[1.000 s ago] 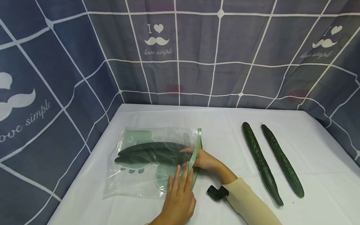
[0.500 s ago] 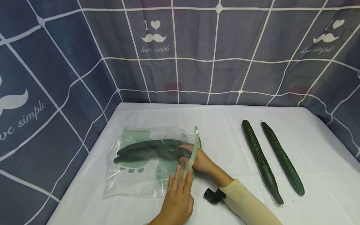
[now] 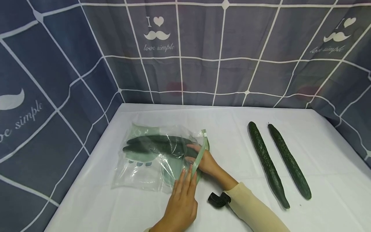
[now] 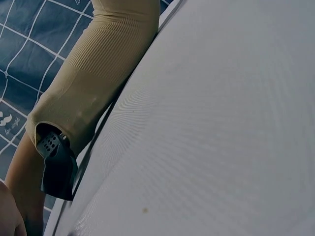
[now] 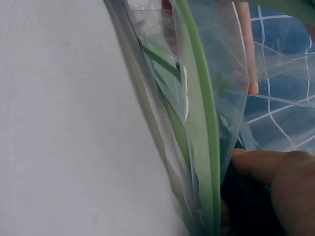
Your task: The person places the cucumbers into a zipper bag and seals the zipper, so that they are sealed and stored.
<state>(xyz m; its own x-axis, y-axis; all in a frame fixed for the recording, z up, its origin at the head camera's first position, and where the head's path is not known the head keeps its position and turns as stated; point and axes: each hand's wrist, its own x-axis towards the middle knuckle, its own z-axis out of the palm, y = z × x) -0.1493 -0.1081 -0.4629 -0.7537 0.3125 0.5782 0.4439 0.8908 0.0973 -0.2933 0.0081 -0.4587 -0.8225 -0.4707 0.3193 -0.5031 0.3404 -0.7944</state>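
Observation:
A clear zip bag (image 3: 139, 178) with green print and a green zip strip lies on the left half of the table, its mouth facing right. Dark green cucumbers (image 3: 156, 143) lie in it, seen through the plastic. My right hand (image 3: 207, 162) reaches through the mouth and holds the cucumbers' near ends; in the right wrist view its thumb (image 5: 261, 162) presses on dark green skin. At the near side of the mouth my left hand (image 3: 184, 201) holds the bag's edge, fingers stretched out; its thumb is hidden in the head view.
Two more cucumbers (image 3: 269, 166) (image 3: 290, 161) lie side by side on the white-covered table (image 3: 226, 129), to the right. A black wrist device (image 3: 218, 199) sits at the right sleeve. A dark blue-grey curtain (image 3: 203, 77) with white lines surrounds the table.
The bag and its cucumbers have shifted slightly away from me and to the right, and the plastic has creased more. My right hand has closed in around the cucumber ends; the left stays at the mouth.

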